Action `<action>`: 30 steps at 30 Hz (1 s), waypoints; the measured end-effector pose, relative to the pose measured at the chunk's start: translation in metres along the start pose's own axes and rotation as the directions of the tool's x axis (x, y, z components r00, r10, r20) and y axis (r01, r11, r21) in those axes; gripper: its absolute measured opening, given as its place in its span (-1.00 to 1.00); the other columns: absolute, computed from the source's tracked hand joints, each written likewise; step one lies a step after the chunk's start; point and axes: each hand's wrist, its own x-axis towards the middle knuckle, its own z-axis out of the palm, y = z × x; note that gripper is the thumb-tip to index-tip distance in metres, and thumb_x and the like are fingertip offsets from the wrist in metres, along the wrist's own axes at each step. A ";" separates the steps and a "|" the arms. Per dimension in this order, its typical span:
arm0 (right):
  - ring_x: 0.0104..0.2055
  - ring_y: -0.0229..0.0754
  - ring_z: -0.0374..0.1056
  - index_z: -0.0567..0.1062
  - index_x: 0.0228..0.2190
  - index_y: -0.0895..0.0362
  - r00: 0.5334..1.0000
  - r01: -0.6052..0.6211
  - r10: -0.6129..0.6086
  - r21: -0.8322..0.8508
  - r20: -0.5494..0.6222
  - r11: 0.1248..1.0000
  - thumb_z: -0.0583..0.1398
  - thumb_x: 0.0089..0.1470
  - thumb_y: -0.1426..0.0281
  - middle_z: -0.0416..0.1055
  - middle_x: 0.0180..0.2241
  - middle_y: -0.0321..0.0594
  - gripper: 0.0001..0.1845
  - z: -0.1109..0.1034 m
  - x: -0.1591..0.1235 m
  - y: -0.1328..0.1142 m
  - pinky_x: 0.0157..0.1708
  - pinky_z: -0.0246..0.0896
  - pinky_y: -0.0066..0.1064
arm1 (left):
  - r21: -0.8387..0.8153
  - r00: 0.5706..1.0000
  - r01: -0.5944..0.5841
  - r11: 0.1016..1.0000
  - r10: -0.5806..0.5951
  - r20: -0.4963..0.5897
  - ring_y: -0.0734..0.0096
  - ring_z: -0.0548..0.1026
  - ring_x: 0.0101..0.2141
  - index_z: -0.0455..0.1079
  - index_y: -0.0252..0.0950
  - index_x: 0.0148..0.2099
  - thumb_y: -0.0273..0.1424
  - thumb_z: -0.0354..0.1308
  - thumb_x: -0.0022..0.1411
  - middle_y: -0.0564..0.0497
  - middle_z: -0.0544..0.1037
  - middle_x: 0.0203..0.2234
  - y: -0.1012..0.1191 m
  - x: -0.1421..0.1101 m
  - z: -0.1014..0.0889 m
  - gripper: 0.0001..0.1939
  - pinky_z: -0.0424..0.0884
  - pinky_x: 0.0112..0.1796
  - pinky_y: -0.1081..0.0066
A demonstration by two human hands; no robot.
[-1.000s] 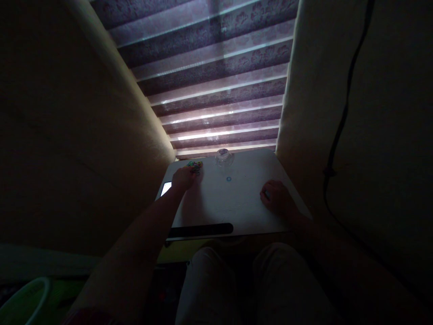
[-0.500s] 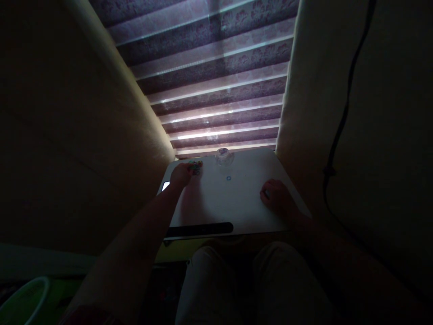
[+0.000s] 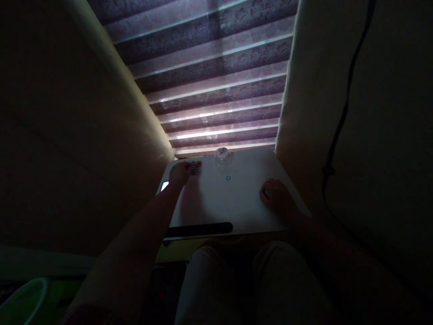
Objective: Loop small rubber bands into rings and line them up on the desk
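My left hand (image 3: 179,174) reaches to the far left of a white tabletop (image 3: 216,203), its fingers at a small pile of colourful bands or rings (image 3: 196,167). Whether a piece is pinched in those fingers is too dark to make out. Toward the right edge, my right hand (image 3: 275,194) rests on the table with its fingers curled; a small, dim object seems to show inside the curl, but its kind is unclear. Between the hands lies one small blue ring (image 3: 228,178). Behind it, a clear round container (image 3: 223,156) stands near the far edge.
A lit phone (image 3: 164,185) lies at the left edge, partly behind my left wrist. Along the table's front runs a dark slot (image 3: 201,229). Pleated blinds (image 3: 223,108) hang beyond the table, a cable (image 3: 343,113) down the right wall. A green basin (image 3: 27,300) is at lower left.
My left hand has shifted slightly away and to the left, staying by the colourful pile. My right hand, the blue ring and the clear container keep their places.
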 end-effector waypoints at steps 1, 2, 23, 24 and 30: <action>-0.27 -0.06 0.24 0.38 -0.50 0.10 1.000 -0.005 0.005 0.000 0.001 1.000 0.15 -0.02 0.44 0.36 -0.39 -0.10 -0.95 0.000 0.000 0.000 -0.22 0.12 -0.23 | 0.000 1.000 -0.011 1.000 0.011 -0.020 0.31 0.54 -0.29 0.53 -0.27 -0.17 -0.29 0.09 0.21 -0.05 0.63 -0.29 -0.001 0.001 0.001 -0.74 0.37 -0.27 0.41; -0.27 -0.06 0.24 0.38 -0.50 0.10 1.000 -0.008 0.008 -0.001 0.002 1.000 0.15 -0.02 0.44 0.36 -0.39 -0.10 -0.95 0.000 0.000 -0.001 -0.22 0.12 -0.23 | -0.001 0.999 -0.021 1.000 0.021 -0.040 0.30 0.54 -0.30 0.53 -0.28 -0.18 -0.30 0.10 0.20 -0.05 0.62 -0.29 -0.003 0.002 0.002 -0.75 0.36 -0.27 0.40; -0.27 -0.06 0.24 0.38 -0.49 0.10 1.000 -0.006 0.006 0.013 0.002 1.000 0.14 0.00 0.43 0.36 -0.38 -0.10 -0.94 -0.002 0.000 0.000 -0.24 0.12 -0.24 | 0.091 0.998 0.060 0.994 -0.063 0.029 0.32 0.48 -0.42 0.56 -0.29 -0.27 -0.11 0.04 0.20 -0.08 0.60 -0.42 -0.008 0.007 0.009 -0.61 0.21 -0.41 0.43; -0.27 -0.06 0.24 0.39 -0.49 0.10 1.000 -0.004 0.004 0.012 -0.002 1.000 0.15 0.00 0.43 0.36 -0.38 -0.10 -0.95 -0.001 0.000 0.000 -0.24 0.12 -0.24 | 0.100 0.997 0.059 0.993 -0.062 0.036 0.32 0.48 -0.43 0.56 -0.30 -0.28 -0.09 0.02 0.21 -0.08 0.59 -0.44 -0.007 0.008 0.009 -0.58 0.20 -0.42 0.42; -0.28 -0.07 0.25 0.38 -0.50 0.10 1.000 -0.001 0.001 0.003 0.010 1.000 0.15 -0.01 0.43 0.36 -0.39 -0.11 -0.94 -0.002 0.001 0.000 -0.24 0.11 -0.24 | 0.068 0.995 0.089 0.994 -0.092 0.036 0.28 0.51 -0.39 0.57 -0.29 -0.27 -0.07 0.06 0.18 -0.10 0.61 -0.41 -0.004 0.009 0.010 -0.58 0.24 -0.40 0.42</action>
